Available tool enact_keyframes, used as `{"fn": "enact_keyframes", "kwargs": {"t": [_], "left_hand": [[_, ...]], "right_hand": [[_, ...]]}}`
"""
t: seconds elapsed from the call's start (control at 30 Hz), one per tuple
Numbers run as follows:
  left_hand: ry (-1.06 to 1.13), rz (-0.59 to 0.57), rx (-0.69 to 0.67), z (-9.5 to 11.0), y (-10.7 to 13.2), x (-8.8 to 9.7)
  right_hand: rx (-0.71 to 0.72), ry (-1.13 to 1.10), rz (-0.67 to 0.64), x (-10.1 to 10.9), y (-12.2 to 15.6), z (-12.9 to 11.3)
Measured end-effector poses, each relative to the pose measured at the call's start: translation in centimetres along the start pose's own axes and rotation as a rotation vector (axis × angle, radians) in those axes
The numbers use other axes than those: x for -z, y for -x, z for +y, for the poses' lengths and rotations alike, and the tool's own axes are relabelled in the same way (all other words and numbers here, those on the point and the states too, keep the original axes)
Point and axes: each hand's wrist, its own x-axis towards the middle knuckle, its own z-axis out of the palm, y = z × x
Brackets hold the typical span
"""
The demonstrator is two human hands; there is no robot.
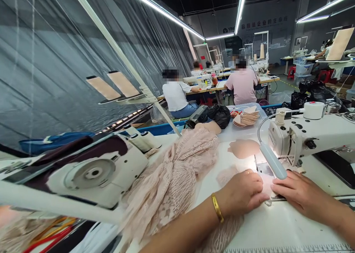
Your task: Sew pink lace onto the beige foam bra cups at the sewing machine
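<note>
My left hand (pixel 244 192), with a gold bangle on the wrist and a ring, lies knuckles-up on the white sewing table (pixel 266 227), fingers curled down onto a small pale fabric piece (pixel 264 186) under the lamp glare. My right hand (pixel 298 194) rests flat beside it, fingers stretched toward the same piece, just below the white sewing machine (pixel 305 134) and its needle area. A heap of pink lace fabric (pixel 172 175) lies left of my left forearm. A loose beige bra cup (pixel 244 148) sits on the table beyond my hands.
A second machine (pixel 91 171) lies at the left. A stack of bra cups (pixel 246 118) and a black bag (pixel 220 115) sit at the table's far end. Other people sit sewing at benches behind. A grey plastic curtain (pixel 69 53) hangs at the left.
</note>
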Motion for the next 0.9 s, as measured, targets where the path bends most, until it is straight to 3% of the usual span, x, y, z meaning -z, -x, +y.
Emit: {"fn": "enact_keyframes", "kwargs": {"t": [0.17,0.47,0.9], "left_hand": [[-0.040,0.036,0.092,0.9,0.2,-1.0],[-0.065,0.020,-0.022,1.2,-0.8,-1.4],[-0.048,0.054,-0.015,1.1,-0.9,-2.0]], "right_hand": [[-0.053,-0.018,-0.002,-0.1,0.5,0.0],[-0.064,-0.091,-0.067,0.5,0.6,0.1],[-0.134,-0.138,-0.156,0.8,0.6,0.0]]}}
